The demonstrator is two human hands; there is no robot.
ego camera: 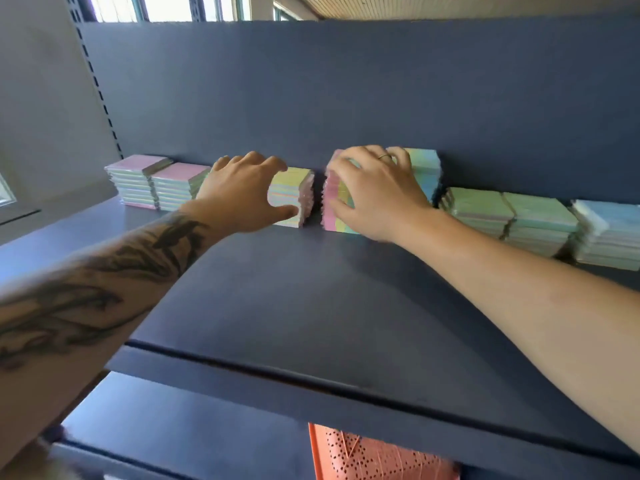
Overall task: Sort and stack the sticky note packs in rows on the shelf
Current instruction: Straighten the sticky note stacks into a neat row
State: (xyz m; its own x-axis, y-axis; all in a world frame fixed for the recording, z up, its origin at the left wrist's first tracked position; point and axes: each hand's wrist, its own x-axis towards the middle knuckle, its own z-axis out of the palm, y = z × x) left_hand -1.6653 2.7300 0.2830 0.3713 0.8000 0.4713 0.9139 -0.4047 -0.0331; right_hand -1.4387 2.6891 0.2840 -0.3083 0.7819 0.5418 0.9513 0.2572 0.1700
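Note:
A row of sticky note stacks runs along the back of a dark blue shelf (311, 289). Two pink-topped stacks (157, 178) stand at the left. My left hand (239, 192) curls over a yellow-topped multicolour stack (291, 197), thumb on its front, fingers over the top. A narrow gap separates it from another multicolour stack (334, 209), which my right hand (374, 195) grips with fingers over the top and thumb on the front. Behind that hand a blue-green stack (426, 171) rises higher. Green stacks (509, 216) and a blue stack (606, 233) follow to the right.
The shelf's dark back panel (346, 98) rises directly behind the stacks. A slotted upright (100, 95) marks the left end. Below the front edge, an orange perforated basket (377, 455) shows through. A lower shelf (173, 427) sits at bottom left.

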